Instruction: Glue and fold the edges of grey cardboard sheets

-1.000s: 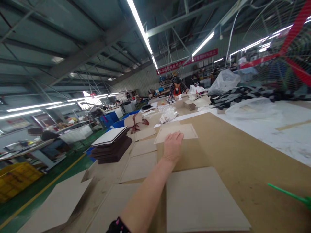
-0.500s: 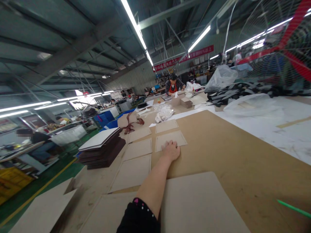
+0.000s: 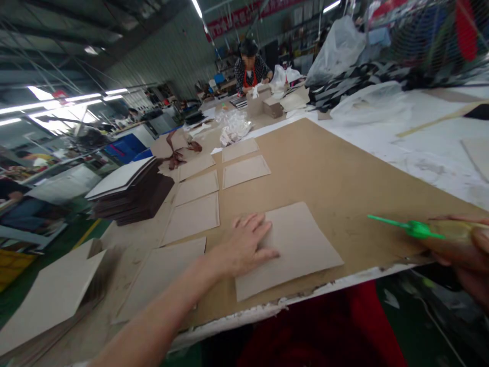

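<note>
My left hand (image 3: pixel 244 244) lies flat with fingers spread on the left part of a grey cardboard sheet (image 3: pixel 298 244) near the front edge of a brown board (image 3: pixel 324 168) on the table. My right hand (image 3: pixel 462 252) at the right edge is closed around a glue bottle with a green pointed nozzle (image 3: pixel 405 227) that points left above the brown board. Several more grey cardboard sheets (image 3: pixel 244 171) lie in rows farther back and to the left.
A stack of dark boards with a white top (image 3: pixel 130 191) sits at the left. Clear plastic bags (image 3: pixel 233 125) and small boxes (image 3: pixel 267 104) lie at the far end, where another person (image 3: pixel 250 66) works. Black material and plastic wrap (image 3: pixel 367 97) pile up at back right.
My left hand has drawn back from a far sheet to the near sheet at the front edge. The view tilted down. My right hand with the green-nozzled bottle has come into view.
</note>
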Demonstrator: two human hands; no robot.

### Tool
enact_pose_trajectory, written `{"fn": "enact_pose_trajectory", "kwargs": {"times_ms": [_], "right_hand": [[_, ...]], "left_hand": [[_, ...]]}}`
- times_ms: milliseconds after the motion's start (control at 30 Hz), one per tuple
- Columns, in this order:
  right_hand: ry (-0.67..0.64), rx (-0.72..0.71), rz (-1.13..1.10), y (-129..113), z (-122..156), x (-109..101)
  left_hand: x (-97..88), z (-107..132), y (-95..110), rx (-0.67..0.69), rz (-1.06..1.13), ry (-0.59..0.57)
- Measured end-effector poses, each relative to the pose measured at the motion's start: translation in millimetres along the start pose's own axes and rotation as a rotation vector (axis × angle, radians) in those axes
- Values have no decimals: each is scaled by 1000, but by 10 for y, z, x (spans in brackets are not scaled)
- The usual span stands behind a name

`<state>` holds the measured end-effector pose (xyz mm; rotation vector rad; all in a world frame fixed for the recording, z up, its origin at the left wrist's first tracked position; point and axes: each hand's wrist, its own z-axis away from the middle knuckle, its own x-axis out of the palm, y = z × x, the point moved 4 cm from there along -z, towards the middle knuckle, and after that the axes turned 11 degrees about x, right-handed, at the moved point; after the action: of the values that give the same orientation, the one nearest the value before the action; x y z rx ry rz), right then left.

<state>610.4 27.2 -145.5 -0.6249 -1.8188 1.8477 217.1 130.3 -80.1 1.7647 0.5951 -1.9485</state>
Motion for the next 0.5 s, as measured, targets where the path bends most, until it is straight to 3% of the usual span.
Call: {"fn": "enact_pose_trajectory", "kwargs": {"times_ms": [67,167,367,500], "right_hand": [[0,60,-161,-43,31,40],[18,73,-215,-117,76,77],[27,129,-202,-118,46,55],[-1,123,-224,-91,27,54]], "left_hand": [[14,269,234,-5,-46,14],[48,491,402,-66,-39,12],[31,583,663,-88,-11,81],[104,642,897,-61,-75,194]]}}
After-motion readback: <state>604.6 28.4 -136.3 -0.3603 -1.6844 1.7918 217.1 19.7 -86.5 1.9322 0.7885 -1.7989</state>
